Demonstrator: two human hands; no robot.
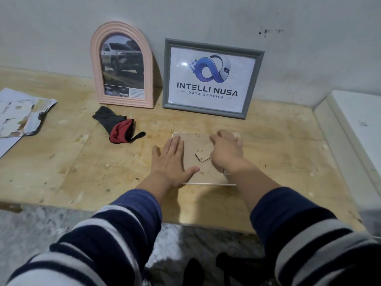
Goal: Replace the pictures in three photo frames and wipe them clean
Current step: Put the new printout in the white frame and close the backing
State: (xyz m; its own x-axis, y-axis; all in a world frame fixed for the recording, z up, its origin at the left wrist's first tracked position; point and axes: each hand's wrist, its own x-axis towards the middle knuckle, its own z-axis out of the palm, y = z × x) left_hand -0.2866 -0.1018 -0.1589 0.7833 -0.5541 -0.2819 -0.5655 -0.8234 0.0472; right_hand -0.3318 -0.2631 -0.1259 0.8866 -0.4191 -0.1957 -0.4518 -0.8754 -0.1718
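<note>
A third photo frame (198,145) lies face down on the wooden table, brown backing board up, its stand flap (203,155) sticking up. My left hand (172,162) lies flat on the frame's left edge with straight fingers. My right hand (225,151) is over the backing's right side with fingers curled down; it is blurred and what it grips is hidden. A pink arched frame (122,65) with a car picture and a grey frame (210,79) with a logo print lean on the wall behind.
A black and red cloth (117,126) lies left of the face-down frame. Loose printed pictures and paper (20,114) sit at the table's left edge. A white box (354,137) stands at the right. The table's front edge (82,207) is near my sleeves.
</note>
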